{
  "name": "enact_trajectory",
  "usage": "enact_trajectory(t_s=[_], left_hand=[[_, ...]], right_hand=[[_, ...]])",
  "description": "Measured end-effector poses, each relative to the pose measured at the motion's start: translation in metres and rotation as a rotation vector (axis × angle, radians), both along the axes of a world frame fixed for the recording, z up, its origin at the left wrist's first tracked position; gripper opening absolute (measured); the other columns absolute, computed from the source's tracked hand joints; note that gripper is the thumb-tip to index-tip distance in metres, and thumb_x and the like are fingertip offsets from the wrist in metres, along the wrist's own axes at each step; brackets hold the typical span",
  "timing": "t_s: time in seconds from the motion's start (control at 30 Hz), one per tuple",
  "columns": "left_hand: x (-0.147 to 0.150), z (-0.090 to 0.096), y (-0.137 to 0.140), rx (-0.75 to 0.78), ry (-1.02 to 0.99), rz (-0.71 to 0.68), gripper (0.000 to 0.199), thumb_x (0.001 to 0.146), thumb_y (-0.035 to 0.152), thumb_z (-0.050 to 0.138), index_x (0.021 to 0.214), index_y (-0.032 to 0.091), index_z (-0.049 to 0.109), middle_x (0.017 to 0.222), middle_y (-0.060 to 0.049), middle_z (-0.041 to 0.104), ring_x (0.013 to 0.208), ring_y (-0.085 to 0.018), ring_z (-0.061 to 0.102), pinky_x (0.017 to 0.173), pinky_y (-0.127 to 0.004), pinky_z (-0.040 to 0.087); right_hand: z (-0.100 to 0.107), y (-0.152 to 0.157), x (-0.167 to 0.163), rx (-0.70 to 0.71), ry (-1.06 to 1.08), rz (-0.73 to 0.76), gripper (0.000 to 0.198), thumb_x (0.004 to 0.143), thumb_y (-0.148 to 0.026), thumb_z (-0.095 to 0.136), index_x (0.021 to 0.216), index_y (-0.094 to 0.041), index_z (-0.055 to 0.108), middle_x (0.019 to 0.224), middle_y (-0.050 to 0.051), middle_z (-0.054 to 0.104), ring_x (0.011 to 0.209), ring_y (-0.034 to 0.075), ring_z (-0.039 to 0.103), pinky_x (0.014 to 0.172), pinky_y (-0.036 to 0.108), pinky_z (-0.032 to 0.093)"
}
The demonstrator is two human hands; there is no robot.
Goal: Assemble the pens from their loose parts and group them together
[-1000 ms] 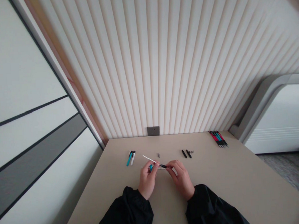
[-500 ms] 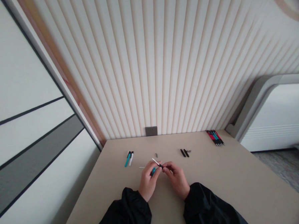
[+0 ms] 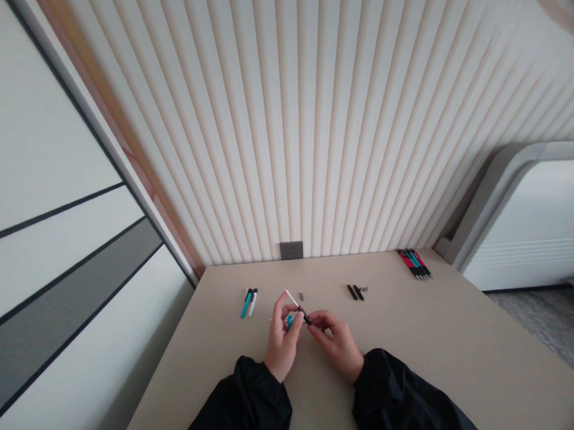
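Over the middle of the table, my left hand (image 3: 281,343) and my right hand (image 3: 339,345) meet at a slim pen part. It has a black grip section (image 3: 306,317) at its lower end, and a thin white refill (image 3: 292,298) sticks out of it up and to the left. The fingertips of my right hand pinch the lower end of the black section. The left thumb and fingers close on it higher up. A blue pen barrel (image 3: 289,321) also sits inside my left hand, mostly covered by the fingers.
Two pen barrels, one blue (image 3: 246,303) and one white (image 3: 253,303), lie at the left. Small springs (image 3: 301,296) lie beyond my hands. Two black grip pieces (image 3: 355,293) rest beside small metal bits (image 3: 364,289). Several pens (image 3: 415,264) lie at the back right.
The black section with the refill has tilted more upright, and its lower end sits slightly lower. My left fingers have shifted upward along it.
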State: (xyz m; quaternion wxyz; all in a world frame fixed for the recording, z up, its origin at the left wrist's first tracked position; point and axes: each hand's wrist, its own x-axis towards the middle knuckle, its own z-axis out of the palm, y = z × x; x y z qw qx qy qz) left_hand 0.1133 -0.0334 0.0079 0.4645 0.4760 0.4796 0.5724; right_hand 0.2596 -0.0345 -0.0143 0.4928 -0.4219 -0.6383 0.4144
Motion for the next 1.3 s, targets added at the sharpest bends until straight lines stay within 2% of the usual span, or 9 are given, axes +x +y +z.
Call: enact_trajectory(t_s=[0.1, 0.3, 0.57, 0.7, 0.8, 0.93, 1.03, 1.17, 1.3], left_hand=[[-0.001, 0.002, -0.001, -0.003, 0.006, -0.005, 0.069, 0.082, 0.039, 0.065, 0.142, 0.027, 0.032, 0.091, -0.002, 0.064, 0.063, -0.011, 0.057, 0.059, -0.023, 0.046], [-0.003, 0.004, 0.000, 0.049, 0.088, -0.038, 0.076, 0.085, 0.035, 0.061, 0.147, 0.026, 0.018, 0.092, -0.002, 0.064, 0.079, -0.014, 0.063, 0.075, -0.027, 0.049], [-0.005, 0.003, 0.003, 0.042, 0.074, -0.036, 0.071, 0.083, 0.036, 0.063, 0.144, 0.025, 0.027, 0.087, -0.001, 0.066, 0.084, -0.016, 0.065, 0.082, -0.028, 0.048], [-0.005, 0.004, 0.004, -0.002, 0.018, -0.002, 0.074, 0.081, 0.040, 0.066, 0.143, 0.026, 0.029, 0.087, -0.001, 0.066, 0.069, -0.013, 0.063, 0.065, -0.024, 0.049], [-0.005, 0.006, 0.004, -0.032, -0.015, 0.021, 0.073, 0.079, 0.042, 0.067, 0.142, 0.027, 0.032, 0.087, -0.001, 0.066, 0.052, -0.008, 0.054, 0.050, -0.020, 0.043], [-0.004, 0.008, 0.003, -0.051, -0.060, 0.016, 0.070, 0.080, 0.043, 0.066, 0.140, 0.027, 0.033, 0.087, -0.001, 0.064, 0.044, -0.003, 0.041, 0.042, -0.017, 0.033], [-0.004, 0.009, 0.003, -0.060, -0.093, 0.014, 0.070, 0.079, 0.044, 0.067, 0.138, 0.027, 0.034, 0.086, 0.000, 0.063, 0.043, -0.002, 0.038, 0.040, -0.015, 0.029], [-0.003, 0.009, 0.002, -0.078, -0.104, -0.009, 0.071, 0.079, 0.044, 0.068, 0.138, 0.026, 0.034, 0.086, -0.001, 0.063, 0.042, -0.002, 0.035, 0.039, -0.015, 0.027], [-0.003, 0.009, 0.002, -0.086, -0.098, -0.032, 0.074, 0.079, 0.043, 0.067, 0.141, 0.028, 0.031, 0.087, -0.002, 0.064, 0.042, -0.002, 0.034, 0.039, -0.015, 0.027]], right_hand=[[0.000, 0.001, 0.000, -0.003, -0.010, -0.014, 0.016, 0.086, -0.029, 0.059, 0.099, -0.020, 0.064, 0.085, 0.003, 0.068, 0.076, 0.016, 0.060, 0.068, 0.026, 0.046], [0.005, -0.001, 0.000, -0.001, -0.026, -0.014, 0.016, 0.086, -0.028, 0.059, 0.099, -0.020, 0.064, 0.083, 0.002, 0.069, 0.074, 0.016, 0.060, 0.068, 0.025, 0.046], [0.006, -0.001, -0.001, 0.024, -0.060, -0.008, 0.016, 0.086, -0.027, 0.058, 0.100, -0.021, 0.063, 0.083, 0.002, 0.069, 0.073, 0.015, 0.060, 0.067, 0.025, 0.046], [0.004, -0.002, 0.000, 0.030, -0.078, -0.024, 0.018, 0.086, -0.028, 0.058, 0.101, -0.021, 0.062, 0.081, 0.002, 0.067, 0.069, 0.015, 0.059, 0.066, 0.025, 0.047], [0.003, -0.002, 0.001, 0.046, -0.095, -0.014, 0.019, 0.086, -0.028, 0.058, 0.103, -0.021, 0.061, 0.083, 0.002, 0.068, 0.071, 0.015, 0.059, 0.067, 0.026, 0.047], [0.004, -0.002, 0.006, 0.097, -0.145, -0.015, 0.022, 0.086, -0.028, 0.057, 0.107, -0.021, 0.060, 0.086, 0.003, 0.068, 0.075, 0.016, 0.061, 0.069, 0.026, 0.048], [0.008, 0.004, 0.019, 0.172, -0.254, -0.120, 0.019, 0.089, -0.028, 0.052, 0.104, -0.021, 0.062, 0.086, 0.004, 0.068, 0.078, 0.017, 0.061, 0.073, 0.029, 0.048], [0.010, 0.024, 0.056, 0.310, -0.470, -0.432, 0.022, 0.091, -0.028, 0.045, 0.094, -0.021, 0.066, 0.091, 0.009, 0.067, 0.089, 0.023, 0.059, 0.086, 0.038, 0.043], [0.002, 0.042, 0.097, 0.303, -0.707, -0.637, 0.026, 0.091, -0.028, 0.045, 0.097, -0.018, 0.068, 0.099, 0.011, 0.066, 0.094, 0.025, 0.055, 0.089, 0.039, 0.039]])
